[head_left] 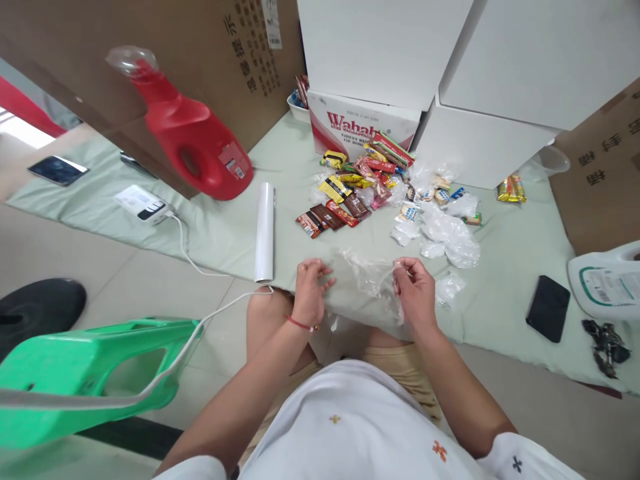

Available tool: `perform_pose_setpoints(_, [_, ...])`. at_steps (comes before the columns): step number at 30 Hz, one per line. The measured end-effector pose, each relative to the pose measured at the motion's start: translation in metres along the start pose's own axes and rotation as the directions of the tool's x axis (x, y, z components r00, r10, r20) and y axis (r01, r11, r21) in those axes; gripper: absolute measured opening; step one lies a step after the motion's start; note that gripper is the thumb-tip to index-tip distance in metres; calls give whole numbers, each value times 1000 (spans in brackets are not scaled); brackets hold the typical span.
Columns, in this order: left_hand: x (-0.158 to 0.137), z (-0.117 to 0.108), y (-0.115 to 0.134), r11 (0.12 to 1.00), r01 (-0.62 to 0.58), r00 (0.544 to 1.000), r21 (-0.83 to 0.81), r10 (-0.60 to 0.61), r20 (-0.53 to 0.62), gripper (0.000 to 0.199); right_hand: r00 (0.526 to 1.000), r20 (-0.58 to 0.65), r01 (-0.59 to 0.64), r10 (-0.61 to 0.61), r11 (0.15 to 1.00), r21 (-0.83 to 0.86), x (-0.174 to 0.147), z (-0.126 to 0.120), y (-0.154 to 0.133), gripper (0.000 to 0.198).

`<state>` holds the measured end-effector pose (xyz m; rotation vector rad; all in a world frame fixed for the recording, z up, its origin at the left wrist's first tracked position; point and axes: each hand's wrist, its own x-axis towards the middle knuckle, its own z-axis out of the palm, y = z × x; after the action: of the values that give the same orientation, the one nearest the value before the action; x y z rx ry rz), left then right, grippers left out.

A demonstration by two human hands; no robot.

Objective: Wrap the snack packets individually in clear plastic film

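A thin clear plastic bag (369, 277) is stretched between my hands over the table's front edge, crumpled along its upper part. My right hand (417, 293) pinches its right edge between thumb and fingers. At the left edge of the bag is my left hand (311, 293), fingers curled and thumb bent toward them on the plastic; the exact grip is hard to see. Beyond my hands lies a pile of wrapped snack bars and candies (357, 183). Crumpled clear plastic (450, 237) lies right of the pile, with small wrapped sweets among it.
A shiny roll (265, 233) lies left of my hands. Behind stand a red jug (197, 140), a Wahaha carton (363, 123) and white boxes (385, 47). A black phone (549, 308) and white jug (610, 280) are right; a green stool (65, 360) and white cable (183, 360) are left.
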<state>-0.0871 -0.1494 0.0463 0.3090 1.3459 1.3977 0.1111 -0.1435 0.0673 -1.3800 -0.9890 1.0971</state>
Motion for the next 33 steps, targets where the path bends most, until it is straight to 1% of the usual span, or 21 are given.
perform_pose_setpoints(2, [-22, -1, -10, 998, 37, 997, 57, -41, 70, 45, 996, -47, -65, 70, 994, 91, -5, 7, -5, 31])
perform_pose_setpoints(4, [-42, 7, -20, 992, 86, 979, 94, -102, 179, 53, 997, -49, -51, 55, 996, 75, -15, 17, -7, 34])
perform_pose_setpoints(6, [-51, 20, -28, 993, 42, 971, 115, -67, 231, 59, 999, 16, -43, 42, 998, 41, -26, 25, -7, 34])
perform_pose_setpoints(7, [-50, 26, -29, 994, 9, 971, 111, -35, 237, 56, 998, 53, -45, 44, 998, 32, -29, 28, -7, 34])
perform_pose_setpoints(9, [-39, 32, -29, 996, -21, 979, 84, 4, 202, 46, 997, 62, -49, 48, 998, 29, -27, 28, -4, 32])
perform_pose_setpoints(11, [-22, 29, -25, 997, -2, 993, 72, -6, 120, 40, 998, -19, -63, 64, 997, 51, -12, 21, 1, 31])
perform_pose_setpoints(14, [3, 14, -17, 989, 34, 999, 142, -39, 37, 36, 983, -151, -91, 107, 990, 109, 23, 0, 12, 31])
perform_pose_setpoints(16, [16, 3, -11, 980, 38, 999, 193, -43, 21, 33, 973, -193, -112, 130, 989, 102, 44, -15, 19, 31])
perform_pose_setpoints(18, [29, -6, -4, 968, 50, 998, 245, -60, 33, 31, 969, -186, -158, 163, 986, 42, 59, -28, 27, 30])
perform_pose_setpoints(21, [46, -18, 8, 918, 42, 995, 394, -72, 62, 25, 968, -132, -225, 215, 972, -68, 69, -38, 36, 28])
perform_pose_setpoints(23, [53, -25, 16, 885, 3, 1000, 465, -13, 19, 18, 969, -117, -227, 216, 969, -94, 71, -39, 41, 28])
perform_pose_setpoints(24, [53, -29, 20, 871, -41, 998, 490, 60, -22, 17, 970, -116, -225, 214, 970, -93, 71, -38, 43, 27])
perform_pose_setpoints(25, [51, -31, 23, 841, -126, 983, 526, 176, -45, 22, 971, -116, -222, 211, 971, -90, 70, -37, 44, 26])
perform_pose_setpoints(26, [46, -32, 26, 774, -253, 947, 581, 322, -16, 31, 972, -115, -216, 205, 972, -89, 69, -35, 45, 24])
perform_pose_setpoints(27, [40, -31, 28, 648, -414, 877, 640, 473, 88, 41, 974, -109, -207, 197, 974, -95, 68, -33, 45, 23])
perform_pose_setpoints(28, [33, -27, 29, 466, -578, 771, 670, 580, 263, 50, 978, -99, -196, 185, 975, -104, 67, -31, 44, 22])
perform_pose_setpoints(29, [27, -22, 29, 261, -720, 643, 643, 599, 477, 59, 981, -88, -185, 176, 976, -115, 67, -29, 44, 21])
perform_pose_setpoints(30, [21, -16, 27, 88, -820, 522, 565, 521, 676, 65, 982, -77, -180, 171, 976, -126, 66, -28, 43, 21])
perform_pose_setpoints(31, [17, -10, 25, -19, -881, 431, 473, 381, 818, 69, 982, -68, -182, 174, 974, -135, 67, -28, 41, 21])
perform_pose_setpoints(32, [15, -4, 22, -86, -913, 371, 398, 229, 900, 68, 981, -66, -188, 180, 972, -144, 68, -28, 41, 21])
perform_pose_setpoints(33, [14, 0, 19, -132, -928, 339, 349, 89, 936, 62, 981, -70, -191, 182, 969, -155, 70, -30, 40, 21])
